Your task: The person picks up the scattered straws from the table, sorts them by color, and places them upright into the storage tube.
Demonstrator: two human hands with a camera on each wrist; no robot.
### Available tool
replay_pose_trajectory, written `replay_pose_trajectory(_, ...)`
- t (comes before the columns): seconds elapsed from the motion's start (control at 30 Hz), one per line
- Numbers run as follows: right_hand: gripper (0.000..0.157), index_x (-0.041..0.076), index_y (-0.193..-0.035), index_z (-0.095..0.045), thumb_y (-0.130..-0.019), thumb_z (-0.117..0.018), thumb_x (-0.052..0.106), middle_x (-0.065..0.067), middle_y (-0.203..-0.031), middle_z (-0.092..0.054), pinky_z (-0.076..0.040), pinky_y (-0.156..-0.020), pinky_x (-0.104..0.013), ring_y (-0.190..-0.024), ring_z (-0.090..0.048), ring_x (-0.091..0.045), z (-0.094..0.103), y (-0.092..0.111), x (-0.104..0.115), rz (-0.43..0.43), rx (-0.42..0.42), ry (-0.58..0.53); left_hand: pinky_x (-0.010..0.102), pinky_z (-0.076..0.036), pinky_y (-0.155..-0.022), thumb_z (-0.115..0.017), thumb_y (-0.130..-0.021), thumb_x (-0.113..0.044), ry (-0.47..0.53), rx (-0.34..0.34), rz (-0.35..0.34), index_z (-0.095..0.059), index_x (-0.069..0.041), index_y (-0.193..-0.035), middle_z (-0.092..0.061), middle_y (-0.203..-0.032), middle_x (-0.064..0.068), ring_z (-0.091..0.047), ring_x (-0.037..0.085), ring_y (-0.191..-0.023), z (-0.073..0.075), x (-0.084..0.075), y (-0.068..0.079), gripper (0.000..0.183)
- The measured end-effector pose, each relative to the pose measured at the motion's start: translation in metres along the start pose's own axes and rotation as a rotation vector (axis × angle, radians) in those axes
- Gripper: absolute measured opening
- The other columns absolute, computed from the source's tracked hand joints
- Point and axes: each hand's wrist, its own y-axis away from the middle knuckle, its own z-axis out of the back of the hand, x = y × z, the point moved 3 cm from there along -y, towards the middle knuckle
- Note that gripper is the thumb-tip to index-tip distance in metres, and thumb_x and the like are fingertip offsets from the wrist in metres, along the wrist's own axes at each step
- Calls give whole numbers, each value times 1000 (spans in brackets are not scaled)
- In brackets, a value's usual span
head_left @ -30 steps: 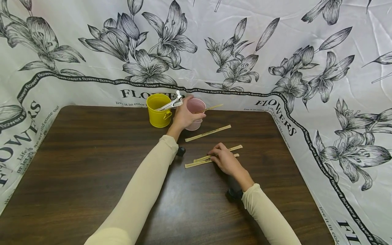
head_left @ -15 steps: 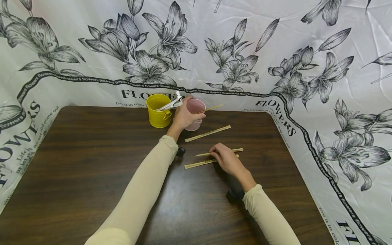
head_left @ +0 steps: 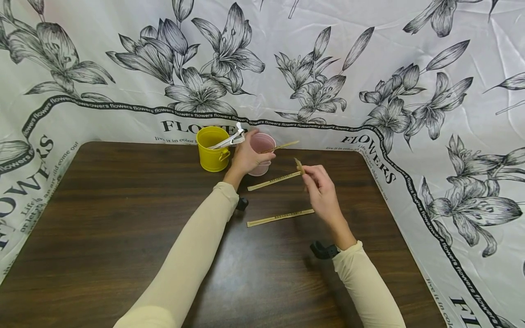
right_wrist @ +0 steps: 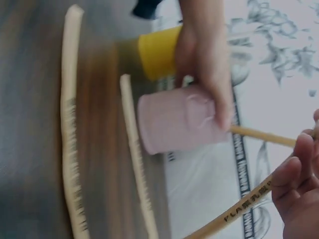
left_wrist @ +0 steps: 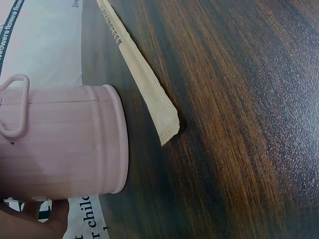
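My left hand [head_left: 248,156] grips the small pink bucket [head_left: 259,170] at the back of the table, with its fingers round the side near the rim. One paper-wrapped straw [head_left: 287,145] leans out of this bucket to the right. In my right hand [head_left: 323,191] another wrapped straw [right_wrist: 249,201] is pinched between thumb and fingers, raised above the table and right of the bucket. Two more wrapped straws lie on the wood: a far straw [head_left: 272,181] just in front of the bucket, and a near straw [head_left: 279,218] closer to me.
A yellow bucket [head_left: 211,159] stands left of the pink one, with white plastic items [head_left: 230,139] sticking out; their kind is unclear. Behind the brown table [head_left: 123,218] hangs a white cloth [head_left: 279,100] printed with flowers.
My right hand has picked one wrapped straw up from beside the near one and carried it up and away from me, towards the pink bucket. The left hand stays on the bucket.
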Motion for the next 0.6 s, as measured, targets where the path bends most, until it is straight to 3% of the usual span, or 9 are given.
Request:
replay_pose_trajectory(0.23, 22, -10, -112, -54, -93, -56, 1, -15, -99, -60, -43, -49, -22, -57, -45, -31, 7, -11, 9, -69, -174, -252, 48, -45, -99, -86, -63, -46, 1, -6, 1, -32, -34, -145, -50, -135, 8, -52, 29, -118, 0, -1, 1, 99)
replay_pose_trajectory(0.4, 16, -3, -106, -53, -91, -59, 0, -6, -96, -62, -39, -44, -23, -49, -43, -17, 9, -21, 9, -31, -281, -415, 48, -45, -98, -86, -62, -50, 4, 1, 6, -32, -36, -145, -50, -135, 8, -52, 29, -118, -1, -2, 1, 100)
replay_pose_trajectory(0.6, 17, 7, -103, -56, -89, -64, 2, -4, -94, -63, -36, -39, -23, -43, -41, -15, 12, -42, 9, 50, -418, -523, 47, -44, -100, -86, -61, -49, 10, 4, 6, -31, -36, -145, -50, -136, 8, -51, 29, -120, 0, 0, 1, 101)
